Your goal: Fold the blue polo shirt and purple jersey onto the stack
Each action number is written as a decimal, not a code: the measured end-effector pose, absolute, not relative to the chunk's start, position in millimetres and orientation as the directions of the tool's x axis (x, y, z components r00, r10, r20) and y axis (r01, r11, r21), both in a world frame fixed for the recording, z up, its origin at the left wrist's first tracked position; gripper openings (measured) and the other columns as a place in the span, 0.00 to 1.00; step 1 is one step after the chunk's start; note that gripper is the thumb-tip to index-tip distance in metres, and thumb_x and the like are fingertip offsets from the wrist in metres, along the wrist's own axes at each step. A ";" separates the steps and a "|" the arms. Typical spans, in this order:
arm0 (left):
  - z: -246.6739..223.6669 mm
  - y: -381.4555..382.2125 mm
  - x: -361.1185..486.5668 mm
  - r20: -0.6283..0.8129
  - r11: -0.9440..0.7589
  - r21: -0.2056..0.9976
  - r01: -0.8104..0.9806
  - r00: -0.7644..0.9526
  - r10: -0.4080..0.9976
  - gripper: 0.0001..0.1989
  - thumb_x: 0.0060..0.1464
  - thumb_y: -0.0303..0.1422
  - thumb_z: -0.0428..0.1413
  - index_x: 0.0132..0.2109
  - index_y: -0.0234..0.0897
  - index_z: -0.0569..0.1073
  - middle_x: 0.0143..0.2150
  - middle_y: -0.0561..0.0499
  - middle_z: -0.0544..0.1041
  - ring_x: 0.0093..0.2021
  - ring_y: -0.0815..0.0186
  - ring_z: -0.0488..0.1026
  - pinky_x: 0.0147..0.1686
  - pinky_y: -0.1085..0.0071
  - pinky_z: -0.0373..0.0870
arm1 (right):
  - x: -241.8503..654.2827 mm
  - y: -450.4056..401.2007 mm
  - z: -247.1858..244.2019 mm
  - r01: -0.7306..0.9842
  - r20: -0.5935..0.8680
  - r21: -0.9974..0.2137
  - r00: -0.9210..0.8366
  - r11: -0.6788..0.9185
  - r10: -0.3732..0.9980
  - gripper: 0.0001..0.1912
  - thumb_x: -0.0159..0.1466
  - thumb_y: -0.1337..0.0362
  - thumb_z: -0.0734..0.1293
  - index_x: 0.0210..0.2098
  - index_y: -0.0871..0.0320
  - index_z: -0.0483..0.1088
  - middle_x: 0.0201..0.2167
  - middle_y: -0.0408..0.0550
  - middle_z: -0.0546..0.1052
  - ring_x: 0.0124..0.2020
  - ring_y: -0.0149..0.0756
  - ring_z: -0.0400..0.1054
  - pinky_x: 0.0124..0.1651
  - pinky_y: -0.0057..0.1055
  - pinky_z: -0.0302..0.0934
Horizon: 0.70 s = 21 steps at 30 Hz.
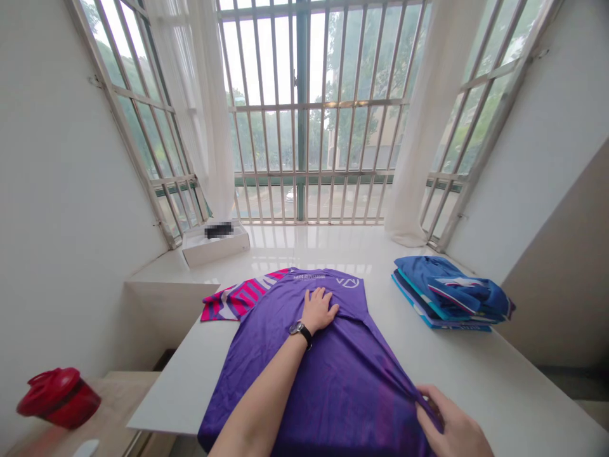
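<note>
A purple T-shirt [266, 355] lies spread on the white tabletop, its red-and-purple patterned sleeve [238, 297] stretched out to the left. The right side of the shirt is partly turned inward, and that sleeve is not visible. My left hand [320, 310], with a black-strapped watch [301, 332] on the wrist, rests flat on the upper part of the shirt, fingers spread. At the lower right, my right hand [451, 422] pinches the shirt's side edge between thumb and fingers and lifts it slightly. The shirt's near end runs out of view at the bottom.
A stack of folded blue clothes [450, 295] sits on the right of the table [166, 387]. An open white box [216, 244] stands on the windowsill, back left. A red lidded container [59, 397] is on a lower wooden surface at left. Barred windows [309, 114] close off the back.
</note>
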<state>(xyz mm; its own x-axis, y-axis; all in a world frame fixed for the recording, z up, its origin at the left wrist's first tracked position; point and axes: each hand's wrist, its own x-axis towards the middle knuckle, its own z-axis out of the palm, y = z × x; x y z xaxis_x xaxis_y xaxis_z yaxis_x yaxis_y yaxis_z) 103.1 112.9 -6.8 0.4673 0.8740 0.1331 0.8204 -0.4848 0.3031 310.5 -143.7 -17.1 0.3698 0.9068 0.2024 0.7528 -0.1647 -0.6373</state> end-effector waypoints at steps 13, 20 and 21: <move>37.0 78.1 166.3 0.101 -0.792 0.275 0.545 0.803 0.588 0.22 0.52 0.29 0.54 0.54 0.47 0.74 0.55 0.50 0.75 0.53 0.56 0.71 0.52 0.63 0.71 | 291.4 -146.1 2.2 0.736 0.283 -0.667 0.392 -0.114 0.875 0.16 0.61 0.51 0.61 0.36 0.53 0.76 0.27 0.46 0.78 0.26 0.39 0.71 0.34 0.31 0.64; 13.8 84.5 170.4 0.120 -0.828 0.347 0.440 0.855 0.505 0.23 0.50 0.32 0.56 0.54 0.45 0.74 0.57 0.49 0.73 0.54 0.58 0.71 0.56 0.63 0.67 | 293.3 -147.7 -5.1 0.711 0.184 -0.684 0.386 -0.164 0.904 0.16 0.60 0.49 0.60 0.34 0.51 0.73 0.19 0.40 0.73 0.20 0.35 0.67 0.29 0.28 0.60; 8.9 85.5 169.5 0.132 -0.822 0.374 0.430 0.852 0.506 0.22 0.50 0.33 0.57 0.54 0.45 0.75 0.57 0.49 0.73 0.55 0.58 0.70 0.58 0.62 0.66 | 294.5 -149.1 -7.3 0.719 0.152 -0.675 0.358 -0.168 0.921 0.15 0.60 0.50 0.60 0.33 0.51 0.72 0.19 0.40 0.73 0.21 0.35 0.67 0.29 0.28 0.60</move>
